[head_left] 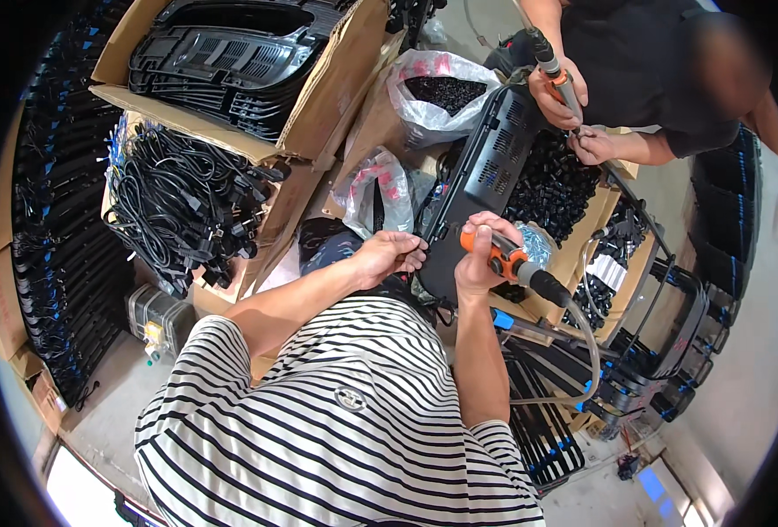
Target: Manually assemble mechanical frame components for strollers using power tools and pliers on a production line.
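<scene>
My right hand point(481, 263) is wrapped round an orange and black power screwdriver point(516, 262), whose rear end trails a pale hose or cord. The tool's tip points left, toward the long black plastic panel point(499, 154) with slotted vents. Close to that panel's left edge, my left hand point(390, 256) has its fingers pinched together. Whatever the pinch holds, if anything, is too small to make out. Across from me, a co-worker's hand point(560, 92) grips another orange screwdriver point(562, 81), tip down, while their other hand point(593, 145) is at its tip.
Left stands a carton point(336, 97) of stacked black plastic panels, near bundled black power cables point(191, 198). Clear bags point(406, 123) of small black parts lie ahead. Loose black pieces point(551, 189) fill a box on the right. Black frames point(661, 378) stand at lower right.
</scene>
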